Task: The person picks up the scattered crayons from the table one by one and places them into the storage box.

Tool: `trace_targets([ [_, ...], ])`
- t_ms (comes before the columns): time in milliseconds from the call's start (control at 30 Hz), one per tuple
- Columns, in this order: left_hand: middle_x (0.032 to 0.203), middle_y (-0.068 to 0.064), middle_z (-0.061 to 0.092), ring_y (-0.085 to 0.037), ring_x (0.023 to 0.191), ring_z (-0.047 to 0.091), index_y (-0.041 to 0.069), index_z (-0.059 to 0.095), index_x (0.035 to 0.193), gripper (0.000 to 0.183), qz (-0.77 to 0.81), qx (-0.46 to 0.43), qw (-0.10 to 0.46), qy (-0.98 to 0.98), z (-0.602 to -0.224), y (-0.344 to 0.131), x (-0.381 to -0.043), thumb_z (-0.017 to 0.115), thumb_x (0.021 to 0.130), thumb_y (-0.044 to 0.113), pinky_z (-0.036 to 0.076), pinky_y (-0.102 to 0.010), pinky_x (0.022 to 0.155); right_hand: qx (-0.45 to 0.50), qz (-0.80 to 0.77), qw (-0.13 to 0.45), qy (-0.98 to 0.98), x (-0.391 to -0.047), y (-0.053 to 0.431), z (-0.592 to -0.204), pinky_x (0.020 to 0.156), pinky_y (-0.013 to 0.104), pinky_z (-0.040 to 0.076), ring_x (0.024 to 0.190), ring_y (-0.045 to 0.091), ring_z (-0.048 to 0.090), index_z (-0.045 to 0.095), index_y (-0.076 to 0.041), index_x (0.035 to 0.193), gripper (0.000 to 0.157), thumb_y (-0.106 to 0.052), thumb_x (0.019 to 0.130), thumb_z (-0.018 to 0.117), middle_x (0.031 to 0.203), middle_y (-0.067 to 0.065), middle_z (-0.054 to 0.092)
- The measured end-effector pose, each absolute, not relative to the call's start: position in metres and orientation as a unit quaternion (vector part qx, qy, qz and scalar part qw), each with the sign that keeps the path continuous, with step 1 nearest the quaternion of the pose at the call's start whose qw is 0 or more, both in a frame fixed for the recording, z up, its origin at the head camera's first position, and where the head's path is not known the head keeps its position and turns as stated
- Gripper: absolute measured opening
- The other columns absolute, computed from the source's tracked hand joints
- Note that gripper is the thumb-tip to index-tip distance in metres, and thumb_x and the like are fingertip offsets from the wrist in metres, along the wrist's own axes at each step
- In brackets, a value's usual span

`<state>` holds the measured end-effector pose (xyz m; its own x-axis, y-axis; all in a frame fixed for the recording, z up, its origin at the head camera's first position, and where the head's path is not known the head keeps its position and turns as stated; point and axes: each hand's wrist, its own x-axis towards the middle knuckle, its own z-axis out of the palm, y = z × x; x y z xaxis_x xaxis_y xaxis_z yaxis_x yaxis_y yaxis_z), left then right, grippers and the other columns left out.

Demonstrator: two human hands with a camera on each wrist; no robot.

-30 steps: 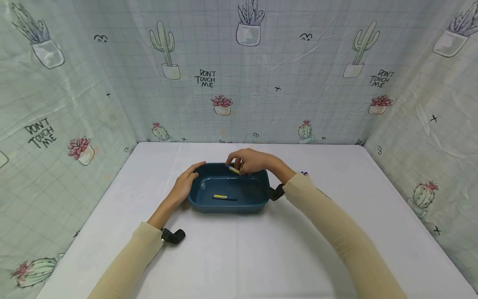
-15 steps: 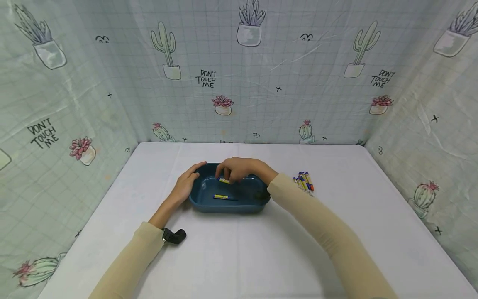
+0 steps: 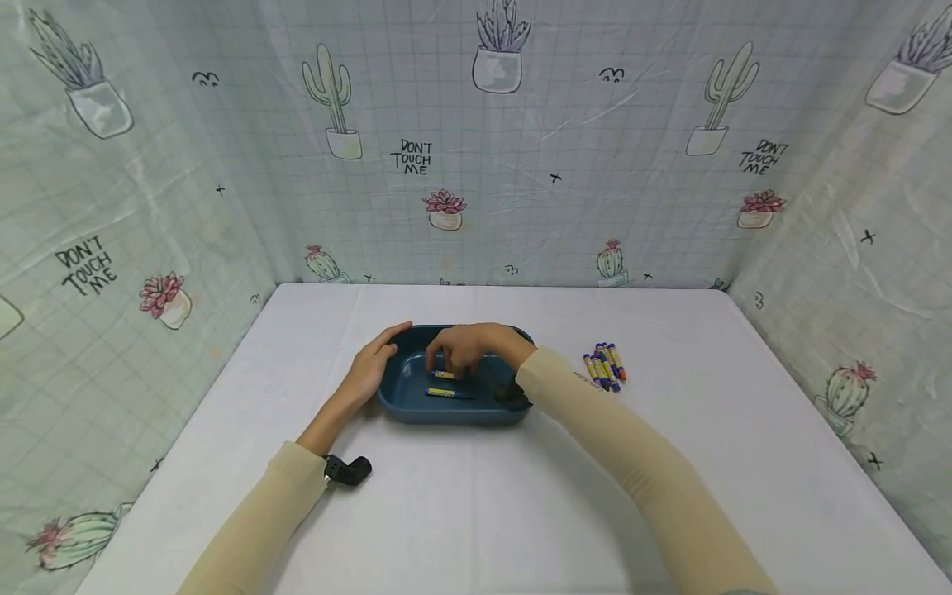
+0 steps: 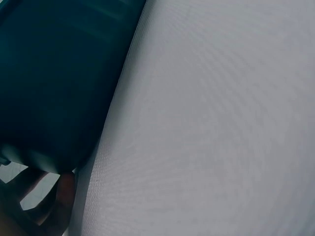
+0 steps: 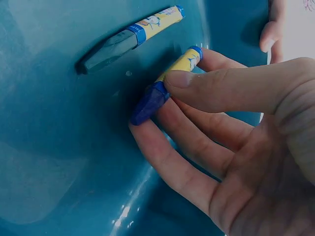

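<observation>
A blue oil pastel (image 5: 150, 102) in a yellow wrapper is pinched between the thumb and fingers of my right hand (image 3: 470, 345), low inside the dark teal basin (image 3: 455, 416). Right beside it, a dark green oil pastel (image 5: 118, 48) with a similar wrapper lies on the basin floor. My left hand (image 3: 361, 373) grips the basin's left end, its thumb at the rim and its fingers along the outside. In the left wrist view those fingers (image 4: 65, 196) show against the basin's end wall.
Several more oil pastels (image 3: 606, 364) lie in a loose pile on the white table (image 3: 446, 504), right of the basin and beyond my right sleeve. A patterned cloth (image 3: 550, 223) hangs behind the table and along both sides.
My right hand has moved down and slightly left into the basin with the blue oil pastel, uncovering the pile on the right. The left hand has stayed on the basin.
</observation>
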<state>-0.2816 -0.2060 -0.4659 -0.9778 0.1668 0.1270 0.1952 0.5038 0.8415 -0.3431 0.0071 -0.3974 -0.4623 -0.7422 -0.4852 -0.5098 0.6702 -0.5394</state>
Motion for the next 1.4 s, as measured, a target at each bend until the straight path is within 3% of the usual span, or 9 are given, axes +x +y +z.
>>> trace_targets([
  [600,0.155,0.005,0.035,-0.025,0.147,0.026,0.038,0.039,0.145,0.046,-0.491,-0.105,0.011,-0.865,-0.467,-0.205,-0.281,0.029,0.104,0.022,0.019,-0.057,0.118,-0.345,-0.152,0.401,0.835,-0.338,0.0,-0.4,0.076,0.038,0.059,0.095,0.019,0.064,0.06,-0.02,0.126,0.043,-0.001,0.088,0.063,0.105,0.006,0.064],
  [833,0.155,0.005,0.035,-0.025,0.147,0.025,0.035,0.04,0.145,0.046,-0.492,-0.106,0.014,-0.864,-0.467,-0.206,-0.282,0.029,0.103,0.021,0.019,-0.057,0.118,-0.344,-0.154,0.406,0.833,-0.339,0.001,-0.4,0.077,0.04,0.059,0.093,0.018,0.065,0.06,-0.02,0.124,0.042,-0.003,0.087,0.066,0.102,0.005,0.067],
  [1400,0.156,0.003,0.035,-0.027,0.147,0.023,0.029,0.04,0.147,0.046,-0.495,-0.117,0.022,-0.861,-0.466,-0.204,-0.28,0.03,0.103,0.02,0.018,-0.056,0.118,-0.362,-0.2,0.367,0.833,-0.34,0.032,-0.393,0.074,0.039,0.06,0.091,0.02,0.067,0.061,-0.014,0.126,0.039,-0.002,0.088,0.063,0.098,0.008,0.068],
])
